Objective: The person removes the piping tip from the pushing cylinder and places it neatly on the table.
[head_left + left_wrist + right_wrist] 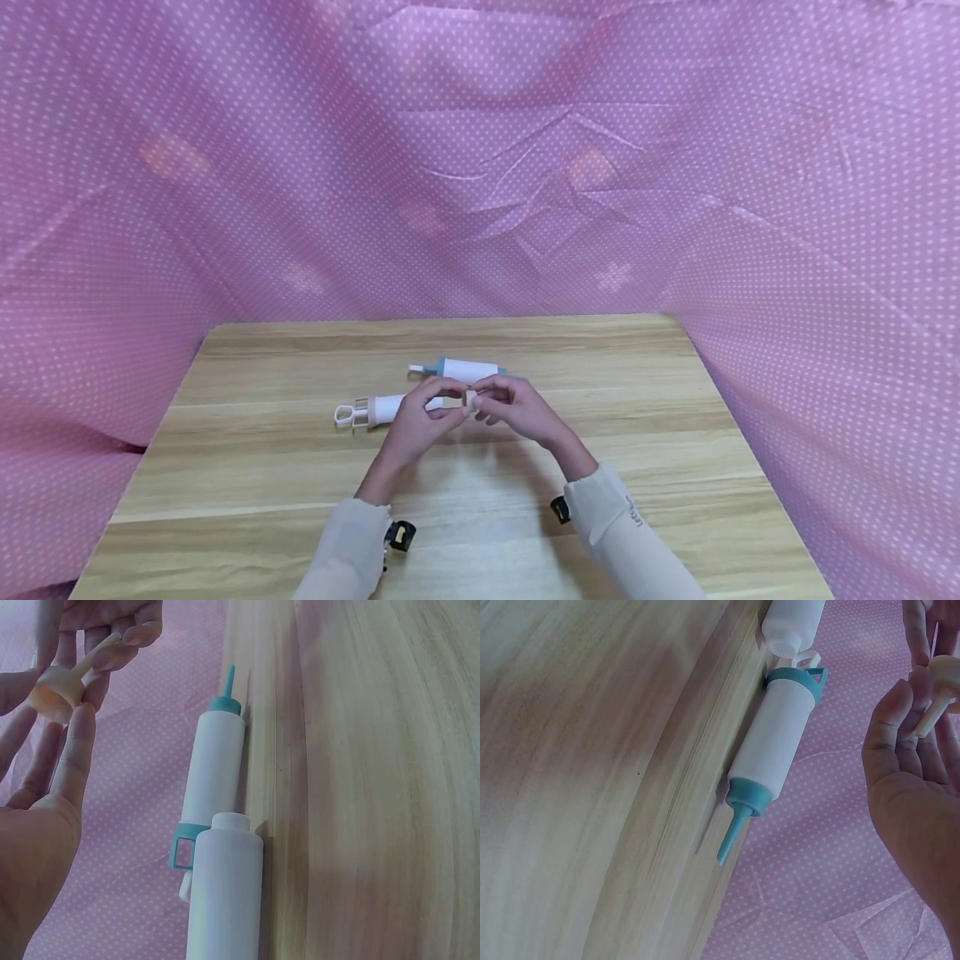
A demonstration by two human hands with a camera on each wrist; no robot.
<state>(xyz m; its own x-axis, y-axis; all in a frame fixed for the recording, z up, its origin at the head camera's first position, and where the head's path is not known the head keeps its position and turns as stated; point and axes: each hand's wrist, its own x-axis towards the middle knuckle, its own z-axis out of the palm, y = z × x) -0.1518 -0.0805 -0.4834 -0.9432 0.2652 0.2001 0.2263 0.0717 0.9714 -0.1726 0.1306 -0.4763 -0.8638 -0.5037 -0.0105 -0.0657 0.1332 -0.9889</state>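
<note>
Both hands are raised over the table around a cream nozzle cap (471, 401), which has a cup-shaped base and a thin spout (96, 654). My left hand (422, 423) pinches the cup end between thumb and fingertips. From the other side, my right hand (527, 410) pinches the cap, its fingers lying along the spout in the wrist views. Below and behind the left hand lies a white tube (387, 408) with a bare neck (230, 820), a cream collar and a white ring-handled plunger (347, 415). The left hand partly covers this tube in the head view.
Farther back lies a second white tube (469, 371) with a teal nozzle (735, 829), a teal collar (185, 845) and a white handle. Both lie on the wood-grain table (255, 475). Pink dotted cloth (487, 167) hangs behind and along both sides.
</note>
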